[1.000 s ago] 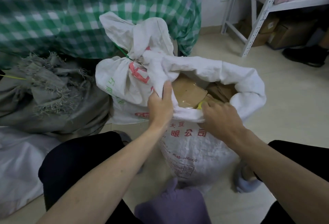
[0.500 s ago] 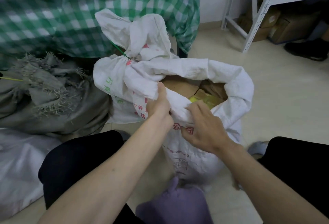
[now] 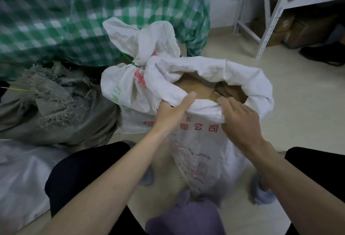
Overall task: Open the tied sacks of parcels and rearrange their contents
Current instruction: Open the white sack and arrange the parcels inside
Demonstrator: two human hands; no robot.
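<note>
Both hands are rolling the open sack's [image 3: 201, 152] rim further down: the left hand [image 3: 173, 111] and right hand [image 3: 240, 118] are gripping it with curled fingers, exposing more brown parcels [image 3: 194, 87].

Open sack [image 3: 205, 141]: red printed characters "公司" are legible on the front face, below the rolled rim; the characters to their left are partly hidden. Smaller red print lower down is illegible. Tied sack [image 3: 121, 92]: green characters, not legible.
</note>
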